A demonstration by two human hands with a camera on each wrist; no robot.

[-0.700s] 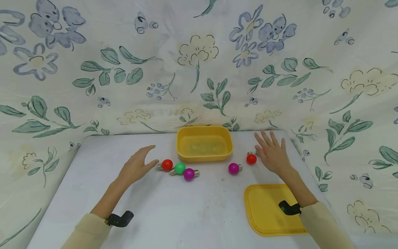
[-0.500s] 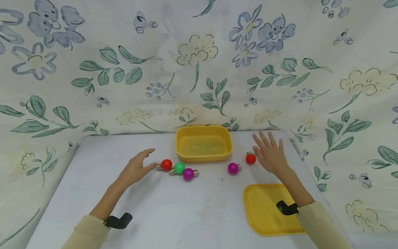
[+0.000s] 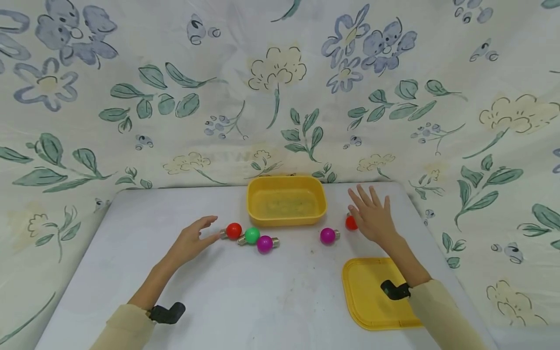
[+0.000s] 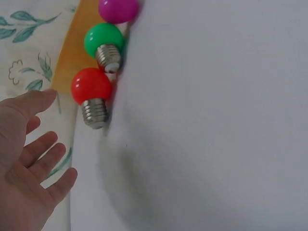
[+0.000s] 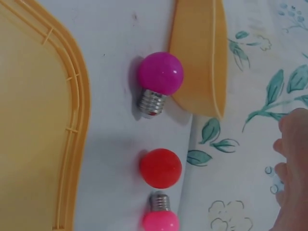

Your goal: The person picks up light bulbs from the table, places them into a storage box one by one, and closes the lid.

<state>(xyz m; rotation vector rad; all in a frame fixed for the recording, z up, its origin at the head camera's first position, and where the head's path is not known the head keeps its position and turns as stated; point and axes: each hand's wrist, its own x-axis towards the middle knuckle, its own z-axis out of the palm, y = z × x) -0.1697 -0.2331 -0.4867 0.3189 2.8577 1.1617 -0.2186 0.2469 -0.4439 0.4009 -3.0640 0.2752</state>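
White table point(image 3: 262, 301), faint smudges point(image 3: 290, 291) around the middle, far corners rounded. Off-white cloth point(image 3: 245, 29) hangs behind the far edge, also shows past left and right edges; printed with blue flowers point(image 3: 387, 48), cream blooms point(image 3: 280, 73), green leafy sprigs point(image 3: 151, 77). Light soft and even, shadows point(image 4: 129, 175) on tabletop faint, blurry-edged.

**Partly out of sight**

In the head view, the right hand point(image 3: 373, 217) is hiding a pink bulb point(image 5: 161, 222) and partly covering a red bulb point(image 3: 350, 222). The left wrist view's top edge is cropping a purple bulb point(image 4: 118, 9).
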